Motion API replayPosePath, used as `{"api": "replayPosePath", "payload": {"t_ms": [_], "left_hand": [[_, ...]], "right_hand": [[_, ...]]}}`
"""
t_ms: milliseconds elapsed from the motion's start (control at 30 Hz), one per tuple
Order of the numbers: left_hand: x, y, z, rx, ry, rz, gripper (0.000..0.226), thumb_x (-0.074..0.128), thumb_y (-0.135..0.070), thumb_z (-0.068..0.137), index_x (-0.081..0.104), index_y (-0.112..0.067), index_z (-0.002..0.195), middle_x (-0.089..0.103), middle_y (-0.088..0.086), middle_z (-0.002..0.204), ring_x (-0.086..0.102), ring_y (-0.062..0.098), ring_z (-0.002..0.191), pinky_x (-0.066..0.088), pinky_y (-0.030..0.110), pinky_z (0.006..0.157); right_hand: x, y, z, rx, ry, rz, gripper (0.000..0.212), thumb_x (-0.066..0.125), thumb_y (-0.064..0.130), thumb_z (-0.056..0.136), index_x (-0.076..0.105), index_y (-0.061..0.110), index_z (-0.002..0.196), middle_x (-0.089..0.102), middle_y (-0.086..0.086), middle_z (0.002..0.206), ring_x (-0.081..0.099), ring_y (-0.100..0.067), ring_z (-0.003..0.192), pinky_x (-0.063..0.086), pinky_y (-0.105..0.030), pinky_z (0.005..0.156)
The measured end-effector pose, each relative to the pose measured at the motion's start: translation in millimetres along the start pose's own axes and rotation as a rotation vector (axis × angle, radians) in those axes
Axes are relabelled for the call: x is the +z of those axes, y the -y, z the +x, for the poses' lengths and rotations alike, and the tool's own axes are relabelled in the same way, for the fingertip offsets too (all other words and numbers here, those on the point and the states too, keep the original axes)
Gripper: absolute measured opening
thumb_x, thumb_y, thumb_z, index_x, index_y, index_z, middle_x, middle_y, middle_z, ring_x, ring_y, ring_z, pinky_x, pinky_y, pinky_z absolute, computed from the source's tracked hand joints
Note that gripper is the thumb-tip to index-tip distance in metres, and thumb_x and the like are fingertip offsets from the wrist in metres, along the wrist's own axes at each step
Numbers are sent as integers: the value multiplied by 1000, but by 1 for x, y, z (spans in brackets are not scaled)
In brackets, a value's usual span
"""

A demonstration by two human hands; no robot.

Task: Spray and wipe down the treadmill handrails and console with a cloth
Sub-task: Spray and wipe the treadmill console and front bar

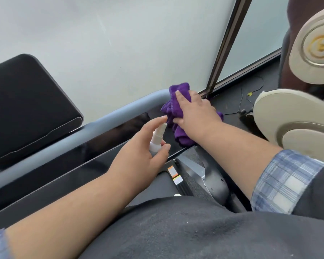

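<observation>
Left hand (pixel 138 146) grips spray bottle (pixel 156 140), mostly hidden; right hand (pixel 193 109) presses cloth (pixel 176 96) flat.

A crumpled purple microfibre cloth (pixel 178 109) lies bunched over the bend of the rounded grey-blue treadmill handrail (pixel 108 114) and spills onto the glossy black console panel (pixel 105 144) just beside it. A small white plastic spray bottle (pixel 157 139) stands tilted above that panel, nozzle toward the cloth.
</observation>
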State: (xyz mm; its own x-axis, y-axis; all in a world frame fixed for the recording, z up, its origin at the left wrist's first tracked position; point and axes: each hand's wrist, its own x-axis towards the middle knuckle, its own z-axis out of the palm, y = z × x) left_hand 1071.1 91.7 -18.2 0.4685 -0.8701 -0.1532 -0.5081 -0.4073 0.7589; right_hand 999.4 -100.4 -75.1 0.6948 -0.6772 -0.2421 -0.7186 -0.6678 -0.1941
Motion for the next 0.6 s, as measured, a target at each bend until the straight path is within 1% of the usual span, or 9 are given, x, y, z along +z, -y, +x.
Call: {"api": "replayPosePath", "payload": {"t_ms": [100,167,267,300,333,400,433,500,600], "left_hand": [[3,-10,18,5,5,47,55,61,-36,92,31,-67,127,64,-18,101,60,7,72,57,37,76],[5,-16,33,13,2,95,54,59,-38,93,31,-60,133,64,-16,97,61,8,71,55,35,74],[7,-26,57,37,-3,205,54,56,-39,94,28,-55,137,57,-13,72,58,7,62,47,30,61],[8,-29,66,37,-5,235,53,55,-37,94,28,-55,137,54,-14,67,56,5,57,44,29,56],[8,-30,74,37,-7,261,53,54,-36,95,29,-54,138,54,-14,65,55,2,55,43,28,53],[10,-32,90,37,9,304,53,53,-33,94,30,-51,138,58,-16,67,58,2,60,49,29,58],[12,-31,96,38,28,327,53,51,-32,94,30,-51,139,61,-16,70,60,5,64,52,32,63],[17,-28,105,41,65,382,53,50,-32,94,29,-49,140,64,-14,74,61,8,66,55,36,67],[26,-22,113,72,110,498,56,52,-35,94,28,-46,143,66,-12,82,60,10,65,52,34,61]], "right_hand": [[10,-17,-46,64,-16,-26,81,51,62,94,9,36,158,17,-9,160,45,-36,124,43,-49,99],[22,-29,-80,68,-58,-46,78,52,57,95,12,35,159,20,-7,160,44,-33,124,42,-47,101],[38,-44,-127,18,-173,38,75,72,36,86,37,33,152,40,-4,151,44,-33,122,43,-51,98],[43,-48,-139,-15,-240,101,74,77,31,81,45,32,148,47,-4,145,49,-33,119,46,-52,96],[45,-50,-149,-69,-297,176,72,77,30,78,48,32,144,52,-3,140,53,-33,115,48,-52,95],[44,-51,-162,-241,-339,334,66,65,37,79,47,32,142,54,-2,136,56,-29,113,47,-46,99],[40,-48,-167,-340,-315,420,63,62,40,82,47,32,143,54,-1,137,56,-25,116,44,-40,102],[34,-42,-173,-496,-220,624,59,68,40,88,50,30,143,53,0,141,54,-18,124,42,-32,106],[35,-37,-177,-565,-204,712,53,68,46,92,54,29,141,55,0,141,55,-16,125,42,-29,107]]}}
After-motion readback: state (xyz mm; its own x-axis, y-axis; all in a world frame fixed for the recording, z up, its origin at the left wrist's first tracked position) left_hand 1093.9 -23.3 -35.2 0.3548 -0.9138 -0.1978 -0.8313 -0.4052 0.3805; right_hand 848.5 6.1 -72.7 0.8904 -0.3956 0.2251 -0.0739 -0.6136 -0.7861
